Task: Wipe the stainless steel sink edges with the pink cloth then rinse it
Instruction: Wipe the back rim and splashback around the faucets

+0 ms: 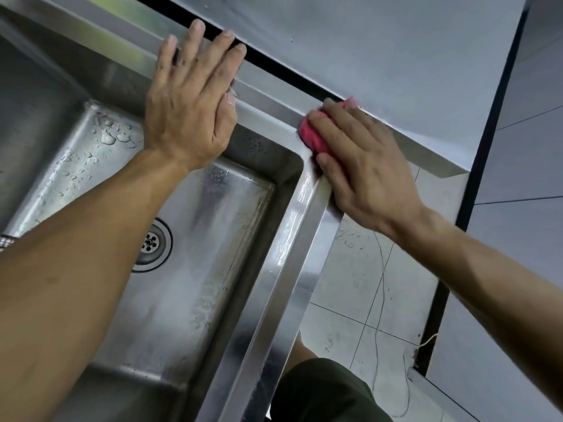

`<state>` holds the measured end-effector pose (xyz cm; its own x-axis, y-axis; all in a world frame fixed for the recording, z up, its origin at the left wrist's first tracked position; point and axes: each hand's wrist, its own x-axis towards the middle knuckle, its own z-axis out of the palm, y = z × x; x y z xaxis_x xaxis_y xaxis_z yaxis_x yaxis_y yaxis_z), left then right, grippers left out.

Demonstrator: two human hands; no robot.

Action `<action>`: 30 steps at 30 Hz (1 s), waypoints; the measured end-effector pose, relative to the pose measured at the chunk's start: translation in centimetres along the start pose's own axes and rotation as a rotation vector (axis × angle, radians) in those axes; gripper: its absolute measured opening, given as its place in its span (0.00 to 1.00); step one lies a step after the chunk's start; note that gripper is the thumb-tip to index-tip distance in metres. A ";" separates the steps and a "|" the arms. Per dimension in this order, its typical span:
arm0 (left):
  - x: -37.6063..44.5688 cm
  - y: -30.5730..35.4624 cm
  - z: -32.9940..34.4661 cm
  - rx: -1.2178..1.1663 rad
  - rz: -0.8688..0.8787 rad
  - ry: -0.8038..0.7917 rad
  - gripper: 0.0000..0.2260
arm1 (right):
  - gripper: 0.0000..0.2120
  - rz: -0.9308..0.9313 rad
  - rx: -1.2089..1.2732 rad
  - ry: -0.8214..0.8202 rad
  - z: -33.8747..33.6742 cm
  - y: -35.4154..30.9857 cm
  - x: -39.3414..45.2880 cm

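The stainless steel sink point(292, 257) fills the left and middle of the head view, its basin wet with droplets. My right hand point(365, 166) presses the bunched pink cloth point(312, 137) onto the sink's far right corner rim. Most of the cloth is hidden under my fingers. My left hand point(192, 99) lies flat, fingers spread, on the far rim of the sink and holds nothing.
A round drain point(152, 243) sits in the basin floor. A grey wall point(380, 56) runs behind the rim beyond a dark gap. At the right lie white floor tiles point(365, 300) with a thin cord, and a dark vertical strip. My knee shows at the bottom.
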<state>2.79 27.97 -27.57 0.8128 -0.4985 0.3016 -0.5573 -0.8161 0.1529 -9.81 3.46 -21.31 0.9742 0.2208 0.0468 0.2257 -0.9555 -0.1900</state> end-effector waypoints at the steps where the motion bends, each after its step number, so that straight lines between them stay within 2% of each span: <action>1: 0.0 0.4 -0.1 -0.008 0.045 0.001 0.26 | 0.24 0.000 0.010 0.004 0.2 -1.5 -1.1; 4: -0.5 2.8 0.1 -0.023 0.251 -0.036 0.26 | 0.21 -0.207 0.095 -0.047 0.9 -5.1 -5.3; 6: -0.8 3.8 0.3 -0.027 0.262 -0.066 0.26 | 0.20 -0.374 0.107 -0.092 1.0 -4.1 -5.4; 7: -0.9 3.9 0.4 -0.025 0.251 -0.077 0.26 | 0.20 -0.391 0.092 -0.090 1.0 -2.8 -4.3; 11: -0.8 3.5 0.2 -0.009 0.249 -0.131 0.26 | 0.21 -0.133 0.000 0.036 0.4 1.7 0.3; 13: -0.9 3.7 0.2 -0.006 0.254 -0.136 0.26 | 0.22 0.008 0.022 0.071 0.5 0.1 -0.1; 15: -1.0 3.7 0.2 0.003 0.244 -0.143 0.26 | 0.22 0.028 0.103 0.058 0.7 -3.4 -2.8; 19: -0.9 3.6 -0.2 -0.005 0.247 -0.204 0.26 | 0.20 -0.300 0.199 -0.095 1.2 -8.3 -9.1; 21: -0.8 3.6 -0.6 -0.030 0.250 -0.264 0.26 | 0.19 -0.475 0.189 -0.155 0.8 -6.0 -7.6; 23: -0.9 3.8 -1.2 -0.049 0.236 -0.303 0.26 | 0.19 -0.528 0.152 -0.146 0.1 -2.4 -3.8; 26: -2.3 4.4 -2.2 -0.117 0.077 -0.283 0.26 | 0.19 -0.586 0.096 -0.149 -1.2 1.5 1.1; 28: -4.8 4.8 -2.8 -0.225 -0.128 -0.224 0.26 | 0.19 -0.639 0.101 -0.168 -1.3 2.0 1.9; 30: -7.9 5.4 -3.8 -0.397 -0.330 -0.164 0.24 | 0.18 -0.601 0.190 -0.178 -1.5 1.3 3.0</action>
<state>-7.27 28.55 -25.56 0.9537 -0.2992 0.0318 -0.2636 -0.7797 0.5680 -6.65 2.62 -19.93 0.6600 0.7503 0.0389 0.7117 -0.6078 -0.3522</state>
